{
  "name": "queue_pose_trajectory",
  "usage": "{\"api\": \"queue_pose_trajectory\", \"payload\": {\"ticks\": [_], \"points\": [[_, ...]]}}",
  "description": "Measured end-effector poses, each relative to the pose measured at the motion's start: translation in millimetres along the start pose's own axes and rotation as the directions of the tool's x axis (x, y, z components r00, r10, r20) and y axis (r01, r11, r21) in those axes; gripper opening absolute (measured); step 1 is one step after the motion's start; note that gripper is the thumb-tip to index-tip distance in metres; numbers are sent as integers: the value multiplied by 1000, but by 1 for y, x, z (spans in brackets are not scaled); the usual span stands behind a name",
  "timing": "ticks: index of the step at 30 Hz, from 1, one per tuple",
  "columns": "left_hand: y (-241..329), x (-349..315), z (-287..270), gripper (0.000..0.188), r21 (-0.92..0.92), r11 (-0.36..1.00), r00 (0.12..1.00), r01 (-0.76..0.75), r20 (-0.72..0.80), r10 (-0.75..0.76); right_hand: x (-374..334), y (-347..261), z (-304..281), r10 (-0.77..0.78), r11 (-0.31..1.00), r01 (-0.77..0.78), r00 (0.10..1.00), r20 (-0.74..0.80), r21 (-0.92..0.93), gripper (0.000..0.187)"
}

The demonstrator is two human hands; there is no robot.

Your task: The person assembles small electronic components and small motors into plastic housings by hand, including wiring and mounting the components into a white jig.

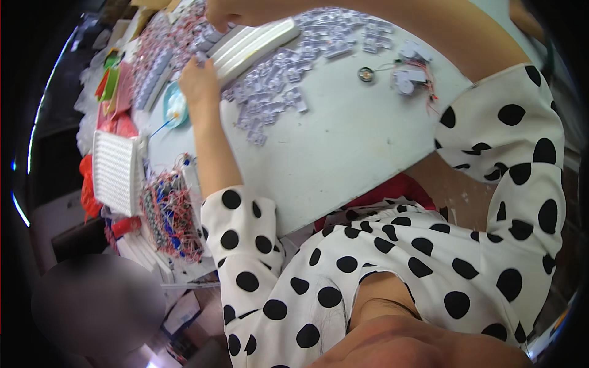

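My left hand (199,80) reaches to the left end of a long white ridged tray (264,46). Its fingers are drawn together beside some pale lavender plastic parts (210,42); what they grip is too small to tell. Over the far end of those parts, at the top edge, is my right hand (226,13), its arm arching across from the right. Its fingers are curled, and anything in them is hidden. Many clear plastic pieces (270,92) lie around the tray. A turquoise bowl (167,110) holding white stuff and a blue stick stands next to my left wrist.
A round metal part (365,75) and white housings with red wires (410,80) lie at the right. On the left are a white ridged rack (115,172), a bundle of wired parts (175,211) and green trays (111,86). Red-and-white wired parts (178,34) heap at the back.
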State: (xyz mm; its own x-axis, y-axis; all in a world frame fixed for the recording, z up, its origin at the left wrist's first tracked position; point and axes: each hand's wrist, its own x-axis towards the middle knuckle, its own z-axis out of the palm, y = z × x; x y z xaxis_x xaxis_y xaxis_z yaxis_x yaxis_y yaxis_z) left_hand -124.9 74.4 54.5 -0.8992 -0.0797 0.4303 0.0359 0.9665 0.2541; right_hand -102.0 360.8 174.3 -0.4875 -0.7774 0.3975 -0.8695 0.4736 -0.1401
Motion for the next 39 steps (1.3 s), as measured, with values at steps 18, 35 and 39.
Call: {"api": "queue_pose_trajectory", "payload": {"ticks": [18,35,39], "points": [[161,-204,-62,32,-741,163,722,651,672,169,-264,-61,11,571,821,-562,808,-141,103,30],[168,-196,-68,62,-807,580,874,-113,197,444,-235,-67,38,685,588,-608,725,71,534,40],[165,-174,-73,55,-729,600,864,-331,21,503,-207,-79,23,606,156,-578,696,385,801,42]]}}
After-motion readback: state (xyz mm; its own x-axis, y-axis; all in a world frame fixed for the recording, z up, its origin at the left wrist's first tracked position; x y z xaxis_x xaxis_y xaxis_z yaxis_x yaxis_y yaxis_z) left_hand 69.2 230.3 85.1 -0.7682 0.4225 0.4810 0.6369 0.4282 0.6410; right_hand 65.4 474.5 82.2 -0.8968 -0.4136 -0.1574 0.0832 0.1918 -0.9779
